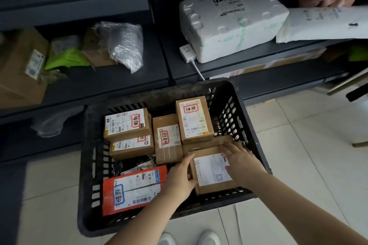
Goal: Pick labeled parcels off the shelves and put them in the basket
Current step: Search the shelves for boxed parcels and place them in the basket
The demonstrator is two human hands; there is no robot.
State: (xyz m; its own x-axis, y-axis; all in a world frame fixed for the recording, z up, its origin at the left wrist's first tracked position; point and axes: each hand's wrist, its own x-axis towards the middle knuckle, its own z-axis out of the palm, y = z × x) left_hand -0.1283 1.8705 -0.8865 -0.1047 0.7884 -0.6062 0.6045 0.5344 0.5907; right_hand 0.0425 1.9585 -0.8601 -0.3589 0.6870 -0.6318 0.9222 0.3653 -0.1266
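The left hand [179, 177] gripped the near-left edge of a flat brown cardboard parcel with a white printed label [213, 171], thumb along its side and fingers closed on it. The right hand [241, 159] lay on the parcel's top right with fingers slightly spread, pressing more than clamping. The parcel sat in the right front corner of the black slotted plastic basket [256, 145], beside several other small brown labelled boxes [195, 119] and a red mailer bag [133, 189]. To seat it well, I judged it should be lowered flat, label up, and let go only once it rested level. The basket stood on pale floor tiles [298, 125] before dark grey metal shelves [119, 77] holding a white foam box [231, 22].
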